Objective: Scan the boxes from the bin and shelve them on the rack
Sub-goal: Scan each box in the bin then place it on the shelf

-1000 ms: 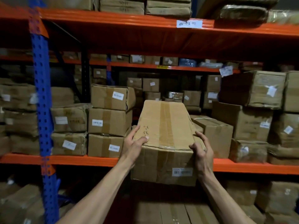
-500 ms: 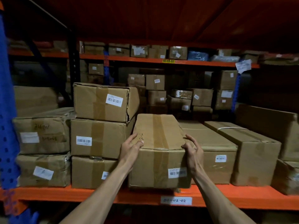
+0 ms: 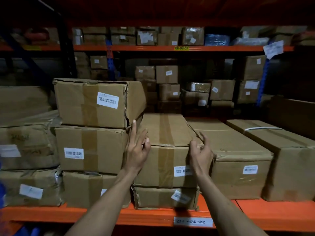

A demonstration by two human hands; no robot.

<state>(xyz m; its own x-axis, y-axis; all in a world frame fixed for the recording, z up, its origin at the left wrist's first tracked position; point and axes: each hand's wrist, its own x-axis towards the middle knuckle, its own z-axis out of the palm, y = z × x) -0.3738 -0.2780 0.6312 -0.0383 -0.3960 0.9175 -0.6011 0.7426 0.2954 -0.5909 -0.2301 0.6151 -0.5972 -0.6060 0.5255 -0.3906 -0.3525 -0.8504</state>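
A long taped cardboard box [image 3: 163, 133] with a barcode label on its front lies on a flatter, dented box [image 3: 153, 198] on the orange rack shelf [image 3: 119, 215]. My left hand [image 3: 137, 150] is at the box's front left corner, its index finger straight up and the other fingers loose against the edge. At the front right corner is my right hand [image 3: 199, 154], thumb near the top edge and fingers spread loosely beside the box. Neither hand grips it. The bin is out of view.
A stack of three labelled boxes [image 3: 92, 149] stands tight against the left side. A long box [image 3: 238, 159] lies close on the right, with another [image 3: 289, 159] beyond it. The shelf beam carries a location tag [image 3: 193, 222]. Several more boxes fill the racks behind.
The box went from carried in front of the rack to resting on the flatter box on the shelf. Both hands have loosened from gripping its front corners, and the view moved closer.
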